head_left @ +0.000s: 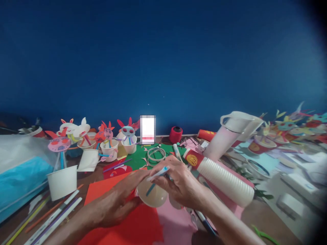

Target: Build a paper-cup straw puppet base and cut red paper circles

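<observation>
A white paper cup (153, 199) is between my hands, its open mouth turned up toward me. My left hand (125, 195) is wrapped around the cup's left side. In my right hand (177, 180), closed over the cup's right rim, is a slim white marker (158, 174) with a light blue end. A blue strip (150, 190) shows inside the cup; where it is fastened I cannot tell. Red paper (133, 228) and pink paper (176, 224) lie underneath.
Paper-cup figures (129, 143) stand at the back left. Stacked paper cups (224, 180) lie on the right, before a white pitcher (224, 136). A tape roll (156, 149) rests on green paper ahead. Several pens and sticks (58, 217) lie at the left.
</observation>
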Demonstrator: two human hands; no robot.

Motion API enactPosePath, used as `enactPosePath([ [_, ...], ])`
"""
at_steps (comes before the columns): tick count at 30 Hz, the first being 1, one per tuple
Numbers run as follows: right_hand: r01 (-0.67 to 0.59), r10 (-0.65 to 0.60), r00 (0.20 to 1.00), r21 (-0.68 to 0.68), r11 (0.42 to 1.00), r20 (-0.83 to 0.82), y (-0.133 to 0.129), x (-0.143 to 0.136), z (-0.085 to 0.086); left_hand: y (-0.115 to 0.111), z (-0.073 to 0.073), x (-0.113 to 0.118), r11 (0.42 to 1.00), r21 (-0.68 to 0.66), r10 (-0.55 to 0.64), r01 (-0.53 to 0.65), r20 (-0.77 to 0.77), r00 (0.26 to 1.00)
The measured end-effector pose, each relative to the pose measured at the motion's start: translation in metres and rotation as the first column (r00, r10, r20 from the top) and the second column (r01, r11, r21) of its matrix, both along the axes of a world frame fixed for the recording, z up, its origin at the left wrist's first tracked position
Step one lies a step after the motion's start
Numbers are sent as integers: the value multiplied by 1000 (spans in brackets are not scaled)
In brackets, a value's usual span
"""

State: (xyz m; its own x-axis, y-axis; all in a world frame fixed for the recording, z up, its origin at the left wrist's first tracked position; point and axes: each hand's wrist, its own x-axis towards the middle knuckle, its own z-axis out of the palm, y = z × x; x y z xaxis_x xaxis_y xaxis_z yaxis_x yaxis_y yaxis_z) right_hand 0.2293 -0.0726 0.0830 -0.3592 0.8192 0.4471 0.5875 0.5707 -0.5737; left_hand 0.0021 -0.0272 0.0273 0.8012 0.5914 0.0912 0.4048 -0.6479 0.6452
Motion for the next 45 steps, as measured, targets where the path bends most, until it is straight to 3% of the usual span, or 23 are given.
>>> enactPosePath([
  [5, -34, 30, 998, 77, 996, 63, 6, 1, -9, 2, 4, 1, 1000, 17, -10, 10, -7, 1000],
  [9, -54, 50, 996, 62, 997, 75, 11, 1, -15, 3, 11, 5, 1000, 0, -21, 21, 6, 1000],
  [16, -54, 47, 991, 59, 997, 123, 15, -4, -22, 9, 8, 7, 999, -41, -1, 1, -2, 1000],
  [23, -8, 6, 987, 14, 1000, 158, 18, -9, -25, 9, 23, 14, 996, -75, -50, 49, -21, 999],
  [28, 33, -33, 977, 6, 999, 209, 16, -11, -26, 12, 11, 9, 996, -50, -70, 70, -1, 998],
  [32, 29, -31, 987, 16, 999, 156, 17, -13, -35, 12, 3, 15, 998, -19, -55, 56, 57, 997],
  [37, 18, -12, 998, -84, 996, 70, 19, -15, -40, 8, 3, 27, 999, -29, 17, -13, 157, 988],
  [45, 7, 12, 985, -114, 993, 170, 18, -12, -32, 4, 7, 27, 996, -26, 88, -85, 211, 973],
])
